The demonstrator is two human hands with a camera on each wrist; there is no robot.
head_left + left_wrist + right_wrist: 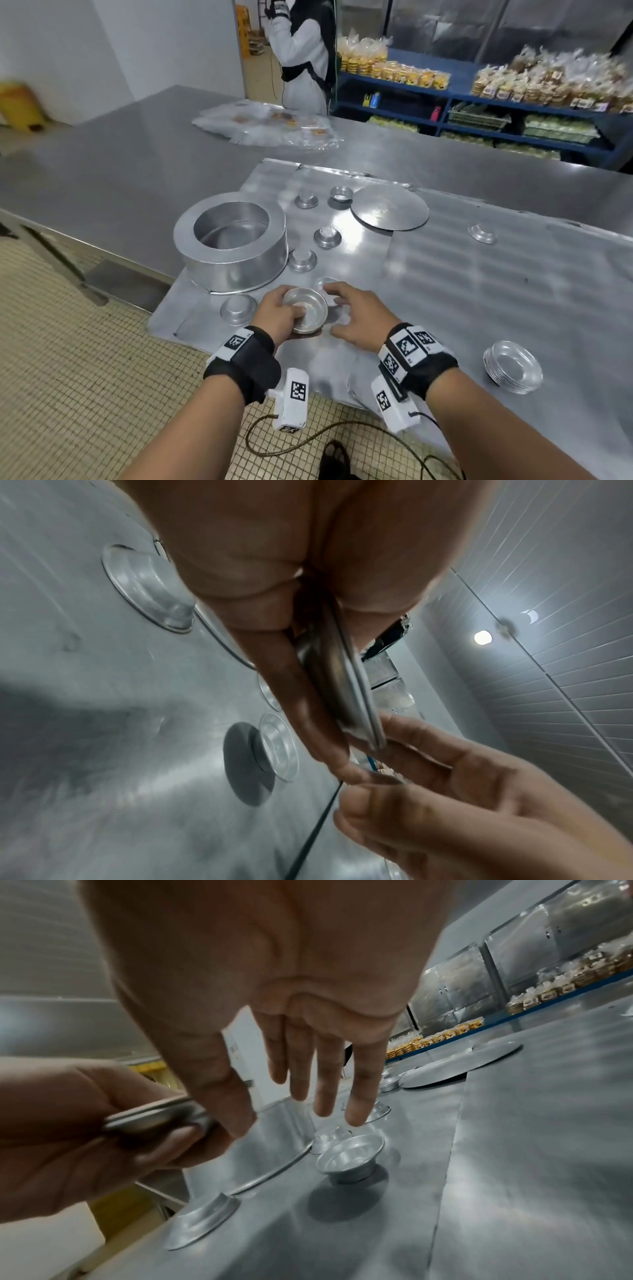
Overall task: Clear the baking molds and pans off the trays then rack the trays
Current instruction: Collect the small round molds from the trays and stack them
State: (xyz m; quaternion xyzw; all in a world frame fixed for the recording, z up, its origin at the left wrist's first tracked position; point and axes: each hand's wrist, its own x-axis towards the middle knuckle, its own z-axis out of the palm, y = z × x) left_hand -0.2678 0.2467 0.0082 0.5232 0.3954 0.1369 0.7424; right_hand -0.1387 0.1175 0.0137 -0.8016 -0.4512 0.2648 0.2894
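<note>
Right now it's the clearing step: left hand pinches a small stack of molds, thumb inside the rim, fingers under, held just above the near tray. Right hand is spread, fingers relaxed, holding nothing, hovering over an upright mold just beside the stack. Next move, prob.: right hand picks that mold & nests it in the stack. Several more molds & the big round pan are on the trays, so racking's far off.

Bare, shiny metal is seen in the small molds, the round pan and the flat disc; the trays are of duller brushed metal, the bags of glossy clear plastic.
</note>
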